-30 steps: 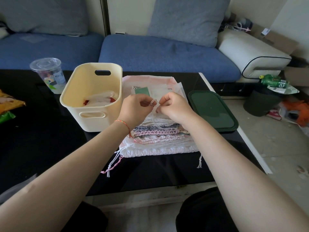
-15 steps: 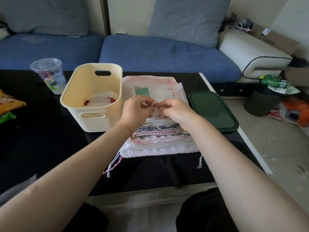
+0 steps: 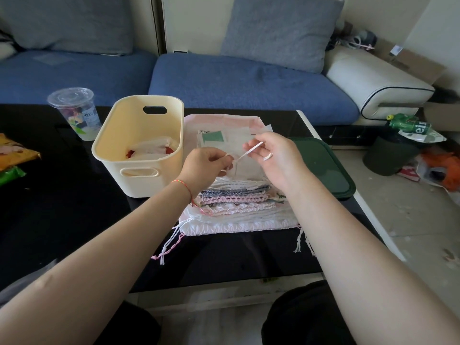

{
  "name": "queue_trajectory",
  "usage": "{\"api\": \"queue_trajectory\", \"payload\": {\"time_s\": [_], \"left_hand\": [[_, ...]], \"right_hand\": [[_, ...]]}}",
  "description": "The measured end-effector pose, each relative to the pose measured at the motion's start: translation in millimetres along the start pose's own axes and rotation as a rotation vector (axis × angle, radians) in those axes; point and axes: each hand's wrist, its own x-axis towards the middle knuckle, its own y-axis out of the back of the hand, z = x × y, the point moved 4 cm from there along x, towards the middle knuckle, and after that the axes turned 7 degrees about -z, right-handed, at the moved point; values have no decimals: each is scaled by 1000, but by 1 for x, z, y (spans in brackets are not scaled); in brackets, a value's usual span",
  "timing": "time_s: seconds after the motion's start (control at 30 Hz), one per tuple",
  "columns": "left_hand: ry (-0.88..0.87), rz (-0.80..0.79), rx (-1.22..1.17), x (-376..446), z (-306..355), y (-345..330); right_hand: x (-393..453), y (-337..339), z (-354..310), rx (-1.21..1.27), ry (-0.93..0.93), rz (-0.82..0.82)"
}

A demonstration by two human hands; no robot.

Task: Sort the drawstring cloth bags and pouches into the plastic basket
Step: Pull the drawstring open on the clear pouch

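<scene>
One cream basket (image 3: 139,155) on black table (image 3: 62,220), one pouch inside. One bag stack (image 3: 239,202) just beside it. Left hand (image 3: 206,168) and right hand (image 3: 276,158) each pinched white drawstring (image 3: 250,151). Versus 1.0 s earlier: hands apart, drawstring stretched taut.

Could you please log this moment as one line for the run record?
left hand: pinches drawstring | right hand: pinches same drawstring, taut | stack of drawstring bags: on table | cream plastic basket: holds some cloth

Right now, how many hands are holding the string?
2. The left hand pinches the string's lower end by the basket; the right hand pinches its upper end, above the bags.
</scene>
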Motion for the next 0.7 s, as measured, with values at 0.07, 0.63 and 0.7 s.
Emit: {"api": "queue_trajectory", "payload": {"time_s": [0.07,0.63,0.7], "left_hand": [[6,26,2,0,0,0],[-9,191,234,-4,-2,14],[18,210,179,-5,-2,15]], "right_hand": [[-3,-4,1,-37,-5,-62],[-4,-3,4,-1504,338,-73],[-2,-1,1,-1515,342,-26]]}}
